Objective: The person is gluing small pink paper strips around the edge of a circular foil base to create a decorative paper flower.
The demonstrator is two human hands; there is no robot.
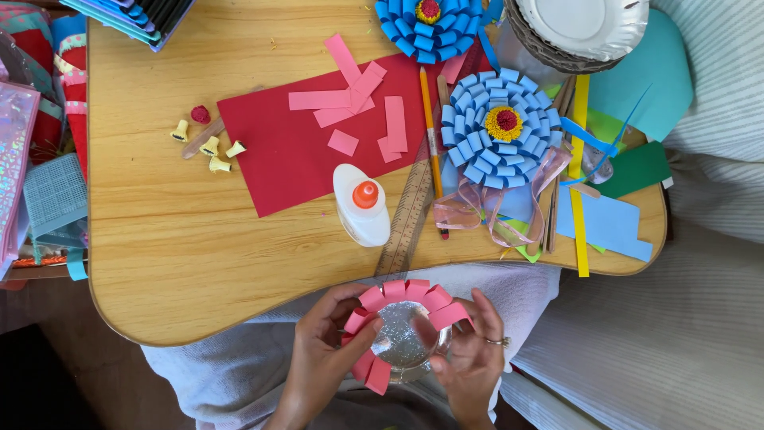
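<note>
At the far left of the wooden table [159, 239], small cream paper bells [208, 147] lie beside a red paper sheet [278, 151] carrying loose pink strips [350, 87]. A white glue bottle [362, 205] with an orange cap lies just right of the sheet, next to a ruler [406, 219] and a pencil [430, 135]. Near the table's near edge, the left hand [318, 358] and right hand [471, 358] hold a glittery silver disc [402, 338] ringed with pink paper loops [406, 291], fingers closed on its rim. Further right, a finished blue paper flower [501, 127] rests on the table.
</note>
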